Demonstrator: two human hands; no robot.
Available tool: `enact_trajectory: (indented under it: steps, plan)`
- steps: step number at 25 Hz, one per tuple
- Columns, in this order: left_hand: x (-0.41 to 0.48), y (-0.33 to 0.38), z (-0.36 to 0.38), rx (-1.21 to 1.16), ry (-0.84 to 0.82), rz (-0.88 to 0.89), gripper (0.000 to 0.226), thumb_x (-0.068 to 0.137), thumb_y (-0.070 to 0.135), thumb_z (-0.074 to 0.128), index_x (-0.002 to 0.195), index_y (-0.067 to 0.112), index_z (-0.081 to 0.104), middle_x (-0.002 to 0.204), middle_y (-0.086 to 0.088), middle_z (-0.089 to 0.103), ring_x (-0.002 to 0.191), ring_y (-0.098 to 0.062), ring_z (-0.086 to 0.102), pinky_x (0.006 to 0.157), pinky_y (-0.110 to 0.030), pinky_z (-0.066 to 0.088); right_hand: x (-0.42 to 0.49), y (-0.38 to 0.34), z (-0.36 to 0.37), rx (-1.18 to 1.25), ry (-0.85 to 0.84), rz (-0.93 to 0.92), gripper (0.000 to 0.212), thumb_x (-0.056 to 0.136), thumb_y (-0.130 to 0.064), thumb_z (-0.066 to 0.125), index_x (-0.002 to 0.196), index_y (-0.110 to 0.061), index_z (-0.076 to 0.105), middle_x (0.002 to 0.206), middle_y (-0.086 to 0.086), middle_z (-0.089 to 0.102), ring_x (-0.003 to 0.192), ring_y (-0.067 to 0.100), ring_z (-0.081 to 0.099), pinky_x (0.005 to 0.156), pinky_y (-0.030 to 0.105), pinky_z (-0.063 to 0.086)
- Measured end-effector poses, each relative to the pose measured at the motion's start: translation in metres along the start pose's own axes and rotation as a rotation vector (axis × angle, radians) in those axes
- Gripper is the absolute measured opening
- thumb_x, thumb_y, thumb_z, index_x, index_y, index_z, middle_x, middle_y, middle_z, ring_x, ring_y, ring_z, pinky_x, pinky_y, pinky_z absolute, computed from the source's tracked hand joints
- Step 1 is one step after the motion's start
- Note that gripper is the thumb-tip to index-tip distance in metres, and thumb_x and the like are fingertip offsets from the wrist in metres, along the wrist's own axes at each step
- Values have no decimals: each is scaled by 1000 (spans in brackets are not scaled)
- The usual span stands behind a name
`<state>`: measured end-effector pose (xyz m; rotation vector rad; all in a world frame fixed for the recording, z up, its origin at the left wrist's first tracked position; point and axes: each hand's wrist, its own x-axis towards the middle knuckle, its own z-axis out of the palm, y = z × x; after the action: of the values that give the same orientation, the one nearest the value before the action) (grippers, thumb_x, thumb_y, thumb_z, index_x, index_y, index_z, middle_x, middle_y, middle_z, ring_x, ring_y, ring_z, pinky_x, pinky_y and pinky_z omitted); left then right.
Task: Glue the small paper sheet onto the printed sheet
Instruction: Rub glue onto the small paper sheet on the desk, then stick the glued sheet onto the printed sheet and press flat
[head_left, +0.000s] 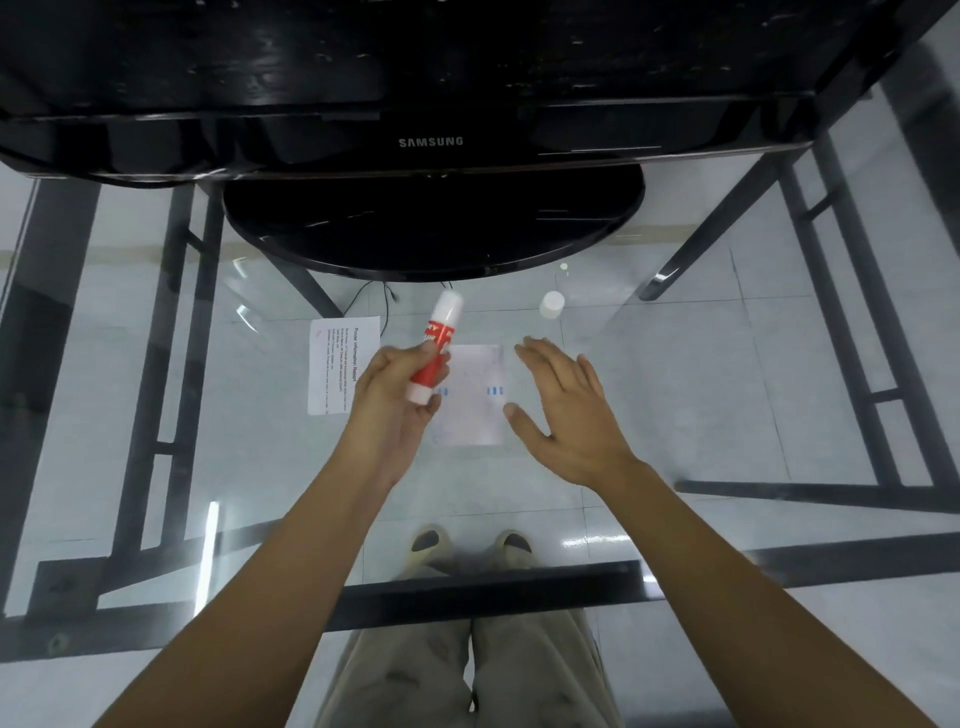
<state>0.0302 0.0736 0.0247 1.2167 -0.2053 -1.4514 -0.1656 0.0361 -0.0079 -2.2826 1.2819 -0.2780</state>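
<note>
**On the glass desk: glue stick held up, two papers lying flat**

Under the hands is a see-through glass desk (675, 364) on a black metal frame. Pale floor tiles (52, 691) show through the glass, and so do the person's shoes (431, 545) and light trousers (415, 675).

At the far side stands a black monitor (311, 62) on a round black foot (431, 228). Its front edge says "SAMSUNG" in silver letters.

The left hand (400, 395) has its grip closed round a red and white glue stick (436, 353). The fingers curl round the bottom half, and the white top tilts up and away. The red label has white writing that is too small to read.

The right hand (566, 410) has an open grip. Its fingers are spread out and it holds nothing.

The printed sheet (340, 364) lies flat on the glass, just left of the left hand. Its heading reads "Printer Information Report"; the smaller lines cannot be read. A second paper sheet (475, 410), pale with short blue marks, lies flat between the two hands. A small white cap (551, 305) stands on the glass beyond the right hand, near the monitor's foot.
</note>
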Motion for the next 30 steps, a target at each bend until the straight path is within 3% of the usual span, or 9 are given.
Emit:
enact_trajectory:
  steps: [3, 6, 10, 13, 21, 24, 27, 30]
  plan:
    - [22, 11, 26, 295, -92, 117, 24, 80, 19, 69, 67, 24, 49, 86, 1, 70, 85, -12, 63, 72, -27, 41, -6, 9, 4, -116, 32, 161, 63, 95, -49, 23, 147, -16, 11, 157, 2, 8, 144, 16, -1, 114, 36, -4]
    - [46, 19, 45, 656, -148, 284, 28, 75, 23, 75, 95, 28, 57, 86, 10, 70, 78, -1, 65, 66, -12, 47, -9, 14, 10, -274, -68, 256, 72, 89, -58, 7, 146, -17, -8, 157, 3, -10, 141, 18, -15, 112, 36, -9]
    - [71, 20, 61, 1042, -245, 498, 30, 75, 18, 75, 103, 19, 63, 89, 11, 67, 77, 14, 59, 68, 1, 41, -9, 14, 13, -304, -78, 268, 76, 83, -61, -6, 145, -17, -13, 156, 2, -13, 142, 19, -15, 114, 37, -8]
    - [81, 16, 66, 1127, -265, 557, 32, 76, 15, 74, 106, 15, 63, 91, 9, 64, 77, 17, 57, 69, 5, 37, -10, 14, 12, -302, -83, 264, 77, 81, -62, -9, 144, -18, -15, 155, 1, -16, 141, 18, -17, 115, 38, -8]
    - [87, 10, 69, 1178, -262, 555, 41, 77, 18, 74, 115, 13, 58, 104, 0, 66, 93, -7, 59, 79, -5, 43, -9, 15, 13, -325, -95, 266, 78, 81, -63, -10, 145, -18, -14, 150, -3, -21, 140, 18, -18, 113, 36, -10]
    - [80, 14, 63, 1163, -256, 515, 58, 77, 16, 74, 128, 14, 48, 123, -1, 58, 105, -6, 53, 83, -9, 40, -8, 16, 14, -339, -111, 270, 77, 82, -63, -5, 145, -18, -12, 155, 0, -15, 141, 19, -16, 113, 36, -9]
    - [64, 26, 39, 1152, -189, 522, 53, 82, 16, 68, 131, 15, 46, 127, -1, 57, 110, -8, 53, 88, -12, 41, -6, 10, 10, -240, -86, 300, 71, 91, -57, 18, 147, -16, 1, 158, 3, -4, 144, 22, -6, 114, 36, -3]
    - [34, 31, -1, 1118, -44, 495, 39, 86, 14, 63, 124, 13, 53, 120, -1, 60, 108, -14, 57, 88, -13, 43, -12, -19, 11, 16, 156, 342, 58, 91, -39, 49, 139, -12, 32, 147, 11, 33, 134, 27, 32, 105, 31, 29]
